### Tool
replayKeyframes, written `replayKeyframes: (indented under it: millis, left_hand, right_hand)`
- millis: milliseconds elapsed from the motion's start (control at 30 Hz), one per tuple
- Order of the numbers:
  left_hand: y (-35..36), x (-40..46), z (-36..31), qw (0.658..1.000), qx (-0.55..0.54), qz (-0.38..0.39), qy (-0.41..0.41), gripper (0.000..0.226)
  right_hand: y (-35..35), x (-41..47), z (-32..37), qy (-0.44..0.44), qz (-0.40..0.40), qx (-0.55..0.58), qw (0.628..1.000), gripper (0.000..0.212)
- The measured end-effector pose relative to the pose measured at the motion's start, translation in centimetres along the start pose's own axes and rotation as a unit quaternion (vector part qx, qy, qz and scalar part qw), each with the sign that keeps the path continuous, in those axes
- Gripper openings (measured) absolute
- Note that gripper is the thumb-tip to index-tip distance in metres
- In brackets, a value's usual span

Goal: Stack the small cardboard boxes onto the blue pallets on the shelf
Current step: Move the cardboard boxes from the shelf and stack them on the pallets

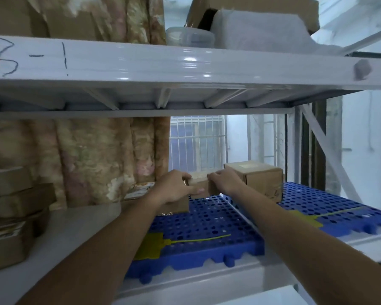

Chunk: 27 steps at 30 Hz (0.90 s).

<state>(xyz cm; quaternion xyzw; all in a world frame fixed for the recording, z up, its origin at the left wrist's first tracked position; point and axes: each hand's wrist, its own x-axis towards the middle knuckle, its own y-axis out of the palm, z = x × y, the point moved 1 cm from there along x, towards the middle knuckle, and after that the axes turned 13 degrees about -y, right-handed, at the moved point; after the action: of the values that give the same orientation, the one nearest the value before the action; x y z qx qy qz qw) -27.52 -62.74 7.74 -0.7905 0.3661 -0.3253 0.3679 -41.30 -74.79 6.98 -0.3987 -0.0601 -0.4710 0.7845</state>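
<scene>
Both hands hold one small brown cardboard box (pixel 199 186) at the far edge of the left blue perforated plastic pallet (pixel 207 225): the left hand (pixel 174 188) grips its left side, the right hand (pixel 224 181) its right. It seems to sit atop another box (pixel 178 205). Its long axis seems left-right, though mostly hidden. A larger cardboard box (pixel 260 181) already stands on the right blue pallet (pixel 330 208); most pallet space remains unfilled.
</scene>
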Motion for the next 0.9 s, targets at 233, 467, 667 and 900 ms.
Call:
replayKeyframes:
  millis: [233,467,667,900]
  left_hand:
    - [0.6,1.1,1.0,1.000,0.026,0.005,-0.010,0.047]
    - [0.7,0.5,0.5,0.990,0.139,0.010,-0.004,0.067]
    - [-1.8,-1.2,-0.4,0.995,0.074,-0.071,0.018,0.083]
    - [-6.4,-5.7,5.4,0.978,0.161,-0.103,-0.083,0.082]
  right_hand:
    - [0.8,1.1,-1.0,-0.015,0.057,-0.026,0.998,0.035]
    - [0.9,0.4,-1.5,-0.036,0.114,-0.074,0.990,0.028]
    - [-0.4,0.3,0.6,-0.100,0.068,-0.175,0.977,0.054]
    - [2.6,-1.3,7.9,-0.246,0.126,-0.173,0.945,0.052]
